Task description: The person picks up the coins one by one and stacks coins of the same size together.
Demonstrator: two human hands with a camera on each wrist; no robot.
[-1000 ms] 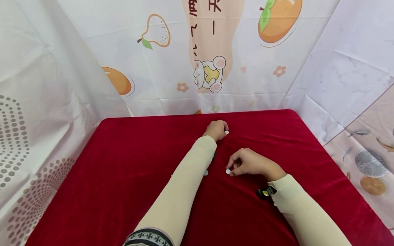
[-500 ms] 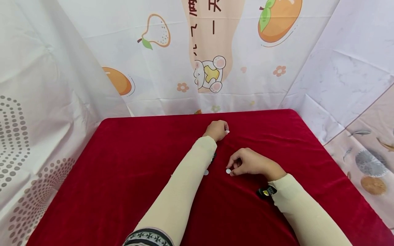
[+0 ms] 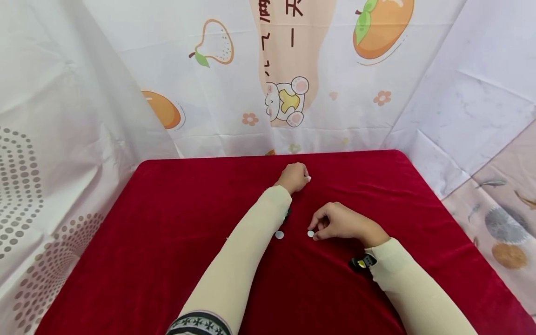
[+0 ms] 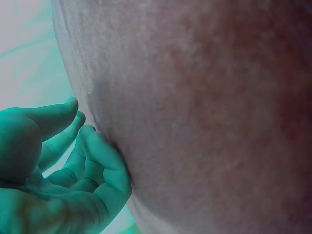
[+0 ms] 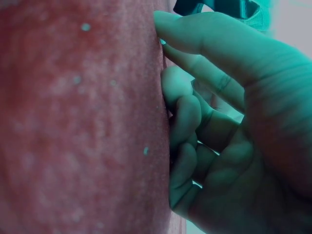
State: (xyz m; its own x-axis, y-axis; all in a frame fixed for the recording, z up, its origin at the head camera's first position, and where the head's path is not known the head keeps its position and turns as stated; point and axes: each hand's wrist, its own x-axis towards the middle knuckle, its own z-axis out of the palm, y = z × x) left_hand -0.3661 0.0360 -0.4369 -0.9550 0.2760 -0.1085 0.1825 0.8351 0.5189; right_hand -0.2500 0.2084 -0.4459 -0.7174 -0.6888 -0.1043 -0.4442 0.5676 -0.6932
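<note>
Far back on the red cloth, my left hand (image 3: 294,177) pinches a small white disc (image 3: 308,179) at its fingertips. In the left wrist view, the thumb (image 4: 56,117) lies close to the bent fingers, and that disc does not show. Nearer to me, my right hand (image 3: 341,221) holds a second white disc (image 3: 311,234) between thumb and index finger, low over the cloth. Its other fingers curl against the cloth in the right wrist view, where only a bright sliver of disc (image 5: 163,42) shows by the thumb tip. A third white disc (image 3: 279,235) lies beside my left forearm.
Red velvet cloth (image 3: 167,209) covers the table, with soft creases at the right. A printed white curtain (image 3: 226,93) hangs behind its back edge, and more curtains close off both sides. My left forearm (image 3: 238,251) stretches across the middle of the table.
My left forearm has shifted slightly left, showing more of the third disc. The disc at my left fingertips has changed its tilt a little. My right hand stays almost still.
</note>
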